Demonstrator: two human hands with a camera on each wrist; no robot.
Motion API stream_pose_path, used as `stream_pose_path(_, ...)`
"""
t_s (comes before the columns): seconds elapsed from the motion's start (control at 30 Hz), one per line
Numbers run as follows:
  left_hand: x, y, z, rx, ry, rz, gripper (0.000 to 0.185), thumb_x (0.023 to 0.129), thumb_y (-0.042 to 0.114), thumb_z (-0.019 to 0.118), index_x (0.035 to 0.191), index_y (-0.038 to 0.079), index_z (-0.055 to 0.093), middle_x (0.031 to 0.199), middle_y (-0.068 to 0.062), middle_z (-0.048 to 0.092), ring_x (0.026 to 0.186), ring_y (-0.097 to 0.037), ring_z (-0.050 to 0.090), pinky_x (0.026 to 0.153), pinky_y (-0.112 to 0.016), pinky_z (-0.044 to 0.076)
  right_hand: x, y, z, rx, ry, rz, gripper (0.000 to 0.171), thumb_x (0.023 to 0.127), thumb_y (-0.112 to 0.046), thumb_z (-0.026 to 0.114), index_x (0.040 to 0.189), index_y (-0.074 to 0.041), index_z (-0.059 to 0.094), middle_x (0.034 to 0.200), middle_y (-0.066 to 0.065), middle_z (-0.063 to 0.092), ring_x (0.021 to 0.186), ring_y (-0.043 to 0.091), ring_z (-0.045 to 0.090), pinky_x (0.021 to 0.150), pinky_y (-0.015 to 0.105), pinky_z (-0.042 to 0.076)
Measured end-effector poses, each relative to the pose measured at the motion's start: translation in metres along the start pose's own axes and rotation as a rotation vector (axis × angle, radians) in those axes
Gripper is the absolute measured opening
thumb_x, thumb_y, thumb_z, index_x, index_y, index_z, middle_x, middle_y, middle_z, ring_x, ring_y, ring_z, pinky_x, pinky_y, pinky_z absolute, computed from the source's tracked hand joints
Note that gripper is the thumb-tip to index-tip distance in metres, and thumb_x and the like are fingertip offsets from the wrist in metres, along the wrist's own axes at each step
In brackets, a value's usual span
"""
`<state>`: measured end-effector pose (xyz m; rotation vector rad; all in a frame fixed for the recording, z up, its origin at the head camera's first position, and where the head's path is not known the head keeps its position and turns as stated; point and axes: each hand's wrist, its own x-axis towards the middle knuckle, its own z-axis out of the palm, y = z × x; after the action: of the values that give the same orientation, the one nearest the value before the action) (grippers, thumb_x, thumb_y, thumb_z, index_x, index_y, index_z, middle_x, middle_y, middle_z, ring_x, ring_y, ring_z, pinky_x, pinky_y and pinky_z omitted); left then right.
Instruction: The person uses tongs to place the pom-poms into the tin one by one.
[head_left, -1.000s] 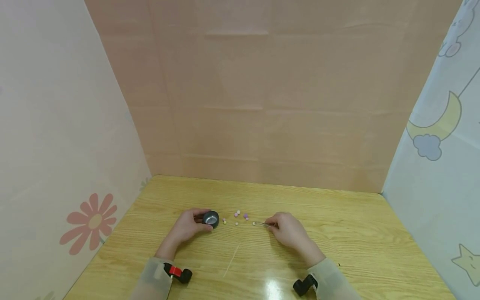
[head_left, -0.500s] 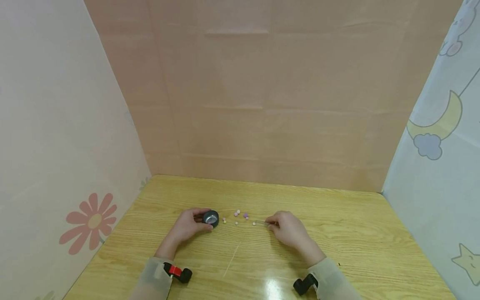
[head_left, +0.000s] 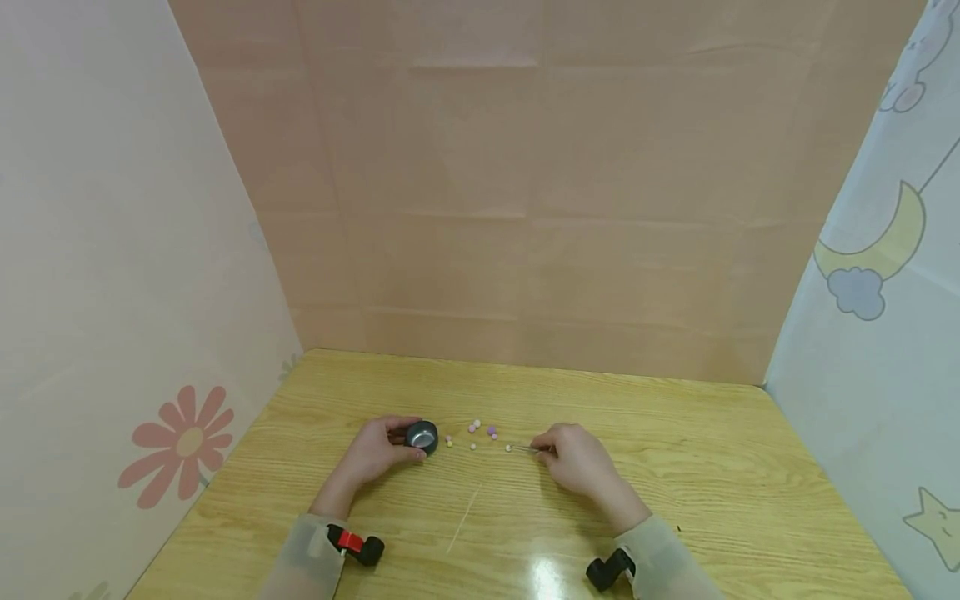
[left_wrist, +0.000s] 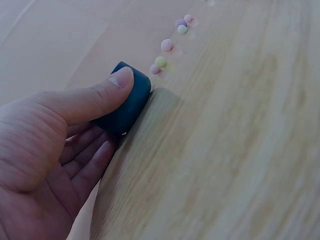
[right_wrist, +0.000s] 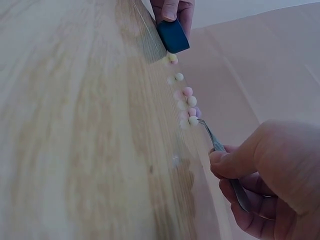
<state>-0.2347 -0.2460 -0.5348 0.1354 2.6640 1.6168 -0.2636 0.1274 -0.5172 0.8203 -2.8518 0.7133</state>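
In the head view my left hand (head_left: pixel 378 452) grips a small dark round cup (head_left: pixel 422 437), its thumb on the near side and fingers on the far side. The cup's opening shows a shiny inside. Pinched in my right hand (head_left: pixel 577 458) are bent-tip metal tweezers (right_wrist: pixel 215 140), pointing left. Their tips touch or nearly touch a small white ball (right_wrist: pixel 193 120) on the table; whether they clasp it is hard to tell. Several pastel balls lie between the hands, among them a purple one (head_left: pixel 491 431), a yellow one (head_left: pixel 449 444) and a pink one (left_wrist: pixel 167 45).
The wood-grain table (head_left: pixel 375 533) ends at a tan back panel (head_left: pixel 525 250). Pale printed panels stand left (head_left: pixel 112 250) and right (head_left: pixel 862 400). Each forearm carries a black wrist camera, one on the left (head_left: pixel 367 550) and one on the right (head_left: pixel 609 571).
The tweezers' prongs stood apart above the white ball half a second ago and are now closer together at it. My left hand and the cup stay where they were.
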Motion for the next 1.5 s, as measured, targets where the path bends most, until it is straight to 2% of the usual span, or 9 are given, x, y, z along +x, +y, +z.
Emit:
stream_pose_path(0.27, -0.001, 0.002, -0.001, 0.012, 0.006, -0.017, 0.060, 0.081, 0.016, 0.096, 0.136, 0.007, 0.073, 0.127, -0.012, 0.073, 0.111, -0.027, 0.072, 0.096, -0.043, 0.059, 0.000, -0.002, 0.000, -0.007, 0.011, 0.004, 0.015, 0.094, -0.007, 0.082, 0.101, -0.019, 0.087, 0.090, -0.008, 0.072, 0.081, 0.013, 0.068, 0.067, 0.033, 0.056)
stream_pose_path(0.7, -0.001, 0.002, -0.003, 0.001, 0.007, -0.015, 0.060, 0.082, 0.015, 0.096, 0.137, 0.005, 0.073, 0.129, -0.013, 0.072, 0.114, -0.029, 0.071, 0.098, -0.046, 0.058, 0.002, -0.004, 0.000, 0.011, 0.020, 0.028, 0.016, 0.094, -0.005, 0.081, 0.104, -0.017, 0.086, 0.092, -0.007, 0.073, 0.081, 0.013, 0.067, 0.066, 0.033, 0.055)
stream_pose_path(1.0, -0.003, 0.003, -0.002, 0.037, 0.011, -0.003, 0.060, 0.081, 0.015, 0.097, 0.135, 0.007, 0.074, 0.130, -0.012, 0.072, 0.113, -0.028, 0.071, 0.098, -0.046, 0.058, 0.004, -0.009, 0.000, 0.034, 0.086, 0.003, 0.020, 0.093, -0.003, 0.080, 0.106, -0.018, 0.086, 0.095, -0.008, 0.073, 0.085, 0.014, 0.070, 0.071, 0.037, 0.058)
stream_pose_path(1.27, -0.003, 0.003, -0.001, 0.030, 0.011, -0.010, 0.060, 0.081, 0.014, 0.096, 0.136, 0.009, 0.074, 0.132, -0.012, 0.071, 0.115, -0.027, 0.070, 0.100, -0.045, 0.057, 0.009, -0.023, 0.004, 0.034, 0.112, -0.029, 0.019, 0.093, -0.007, 0.083, 0.107, -0.019, 0.086, 0.093, -0.010, 0.072, 0.079, 0.009, 0.065, 0.067, 0.029, 0.053)
stream_pose_path(1.5, -0.005, 0.003, -0.003, 0.028, 0.016, -0.004, 0.060, 0.081, 0.014, 0.096, 0.136, 0.006, 0.073, 0.132, -0.014, 0.071, 0.115, -0.029, 0.070, 0.099, -0.047, 0.057, 0.024, -0.043, 0.015, 0.117, 0.092, -0.085, 0.019, 0.095, -0.007, 0.081, 0.112, -0.016, 0.086, 0.090, -0.009, 0.068, 0.071, 0.004, 0.055, 0.060, 0.026, 0.048)
